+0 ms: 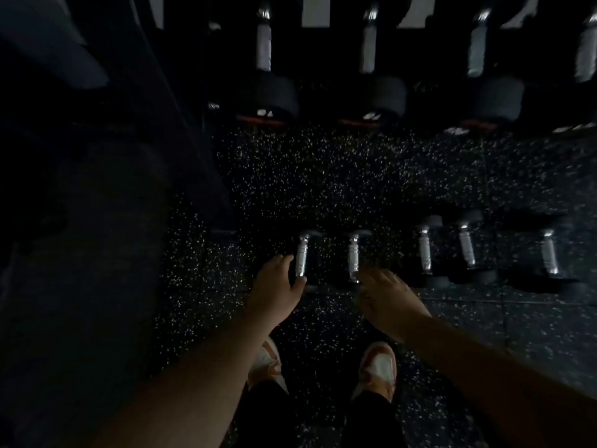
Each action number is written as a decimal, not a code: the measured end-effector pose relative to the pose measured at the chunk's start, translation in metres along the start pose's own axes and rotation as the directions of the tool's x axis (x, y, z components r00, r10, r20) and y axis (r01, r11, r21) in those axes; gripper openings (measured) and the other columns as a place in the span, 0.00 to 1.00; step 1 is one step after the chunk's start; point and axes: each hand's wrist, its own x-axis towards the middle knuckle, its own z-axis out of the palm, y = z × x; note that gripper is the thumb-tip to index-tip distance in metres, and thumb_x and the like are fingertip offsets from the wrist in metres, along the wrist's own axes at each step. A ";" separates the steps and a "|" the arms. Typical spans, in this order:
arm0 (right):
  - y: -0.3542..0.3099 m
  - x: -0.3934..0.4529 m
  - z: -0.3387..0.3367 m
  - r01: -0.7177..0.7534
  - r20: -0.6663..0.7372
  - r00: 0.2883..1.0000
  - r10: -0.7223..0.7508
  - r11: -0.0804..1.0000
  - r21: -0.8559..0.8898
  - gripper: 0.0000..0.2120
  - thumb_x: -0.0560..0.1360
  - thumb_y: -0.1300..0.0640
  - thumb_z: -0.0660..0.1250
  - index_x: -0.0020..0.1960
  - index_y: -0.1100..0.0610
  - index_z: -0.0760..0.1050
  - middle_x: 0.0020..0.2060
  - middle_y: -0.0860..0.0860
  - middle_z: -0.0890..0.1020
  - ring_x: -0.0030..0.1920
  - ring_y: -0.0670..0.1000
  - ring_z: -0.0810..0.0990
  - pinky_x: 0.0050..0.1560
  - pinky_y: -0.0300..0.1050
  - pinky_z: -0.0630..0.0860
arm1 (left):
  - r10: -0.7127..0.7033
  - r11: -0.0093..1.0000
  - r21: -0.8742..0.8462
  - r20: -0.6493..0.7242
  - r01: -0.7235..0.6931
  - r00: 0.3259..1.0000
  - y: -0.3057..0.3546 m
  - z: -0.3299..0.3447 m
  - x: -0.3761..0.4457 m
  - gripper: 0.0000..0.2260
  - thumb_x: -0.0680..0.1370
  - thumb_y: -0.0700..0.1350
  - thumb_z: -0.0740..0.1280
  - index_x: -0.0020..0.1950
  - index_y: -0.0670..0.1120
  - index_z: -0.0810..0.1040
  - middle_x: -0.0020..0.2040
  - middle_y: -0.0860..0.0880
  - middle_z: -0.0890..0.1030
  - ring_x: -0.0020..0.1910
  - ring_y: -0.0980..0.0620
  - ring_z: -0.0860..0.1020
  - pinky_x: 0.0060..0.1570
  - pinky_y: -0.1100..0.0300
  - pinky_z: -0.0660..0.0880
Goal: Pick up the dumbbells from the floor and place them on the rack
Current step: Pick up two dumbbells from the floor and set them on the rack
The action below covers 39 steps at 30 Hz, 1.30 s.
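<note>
Several black dumbbells with chrome handles lie in a row on the dark speckled floor. My left hand (274, 292) is beside the leftmost dumbbell (302, 257), fingers spread and touching the lower end of its handle, not closed around it. My right hand (386, 297) hovers open just right of the second dumbbell (353, 257), fingertips near the handle's lower end. Three more dumbbells, among them one (424, 250), lie to the right. The rack (261, 119) runs across the top of the view with larger dumbbells such as one (264, 46) on it. The scene is very dim.
My two orange and white shoes (378, 367) stand on the floor just behind the hands. A large dark shape, likely a bench or machine (80, 221), fills the left side. Bare speckled floor (323, 176) lies between the floor dumbbells and the rack.
</note>
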 end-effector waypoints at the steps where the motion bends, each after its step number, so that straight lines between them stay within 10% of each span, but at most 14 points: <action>1: 0.006 0.011 0.014 -0.005 0.007 1.000 0.005 1.000 -0.005 0.27 0.79 0.45 0.61 0.76 0.52 0.64 0.74 0.53 0.67 0.73 0.55 0.64 0.72 0.50 0.61 | 0.004 1.000 -0.022 -0.011 -0.005 1.000 -0.007 0.011 0.010 0.26 0.78 0.55 0.65 0.73 0.46 0.67 0.71 0.46 0.72 0.70 0.47 0.69 0.68 0.55 0.67; 11: 0.060 0.118 0.124 -0.055 0.038 0.998 0.056 0.998 -0.024 0.28 0.78 0.45 0.62 0.75 0.52 0.63 0.74 0.53 0.67 0.72 0.56 0.66 0.70 0.53 0.65 | 0.002 0.993 -0.119 0.016 0.000 1.000 -0.067 0.119 0.117 0.26 0.76 0.51 0.70 0.71 0.47 0.69 0.62 0.46 0.76 0.60 0.47 0.75 0.59 0.51 0.76; 21: 0.095 0.179 0.176 -0.200 -0.008 0.979 0.204 0.967 0.158 0.36 0.76 0.50 0.69 0.77 0.57 0.55 0.69 0.59 0.66 0.67 0.59 0.69 0.66 0.55 0.72 | -0.344 0.827 -0.435 0.107 0.356 0.933 -0.088 0.178 0.184 0.42 0.69 0.58 0.75 0.76 0.48 0.60 0.71 0.44 0.71 0.66 0.45 0.74 0.54 0.57 0.71; 25: 0.099 0.204 0.188 -0.410 -0.098 0.858 0.504 0.788 0.459 0.35 0.73 0.48 0.72 0.71 0.62 0.61 0.64 0.63 0.68 0.60 0.63 0.73 0.57 0.56 0.74 | -0.441 0.724 -0.509 0.178 0.466 0.880 -0.087 0.188 0.201 0.44 0.69 0.58 0.75 0.78 0.48 0.57 0.72 0.44 0.71 0.67 0.42 0.74 0.62 0.51 0.73; 29: 0.110 0.231 0.197 -0.609 0.201 0.695 0.690 0.417 0.675 0.30 0.73 0.39 0.67 0.65 0.58 0.64 0.54 0.58 0.77 0.46 0.58 0.78 0.41 0.47 0.73 | -0.449 0.682 -0.537 0.227 0.496 0.864 -0.087 0.193 0.209 0.40 0.71 0.58 0.74 0.77 0.49 0.57 0.70 0.43 0.73 0.63 0.42 0.75 0.52 0.55 0.71; 39: 0.117 0.243 0.214 -0.533 0.180 0.742 0.646 0.405 0.743 0.20 0.79 0.43 0.60 0.64 0.55 0.66 0.45 0.52 0.78 0.37 0.48 0.74 0.40 0.46 0.70 | -0.507 0.694 -0.499 0.173 0.519 0.844 -0.079 0.202 0.216 0.26 0.76 0.53 0.71 0.67 0.41 0.69 0.61 0.41 0.78 0.58 0.40 0.78 0.53 0.54 0.73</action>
